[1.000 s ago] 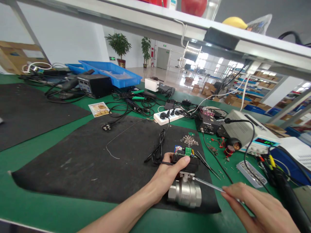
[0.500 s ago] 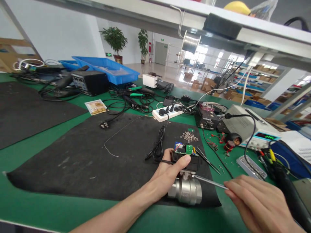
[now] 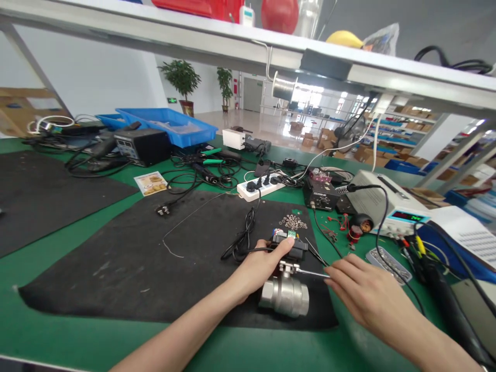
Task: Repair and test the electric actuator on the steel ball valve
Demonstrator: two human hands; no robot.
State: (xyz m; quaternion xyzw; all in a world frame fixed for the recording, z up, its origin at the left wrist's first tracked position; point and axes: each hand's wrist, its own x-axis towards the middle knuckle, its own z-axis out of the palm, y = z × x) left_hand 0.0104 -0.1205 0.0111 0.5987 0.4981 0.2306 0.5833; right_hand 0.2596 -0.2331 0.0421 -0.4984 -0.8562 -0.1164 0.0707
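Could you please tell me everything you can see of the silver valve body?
The valve body is silvery, apparently metal, with a rounded middle, faceted ends and a short neck rising to a bracket. It lies crosswise on the black mat, near its front right corner, neck upward. The left hand grips the black housing above the bracket; a thin tool in the right hand reaches the bracket's right side.

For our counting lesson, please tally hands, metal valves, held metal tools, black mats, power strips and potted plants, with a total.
Left hand, right hand: 2
Metal valve: 1
Held metal tool: 1
Left black mat, central black mat: 2
Power strip: 1
Potted plants: 2
Total: 9
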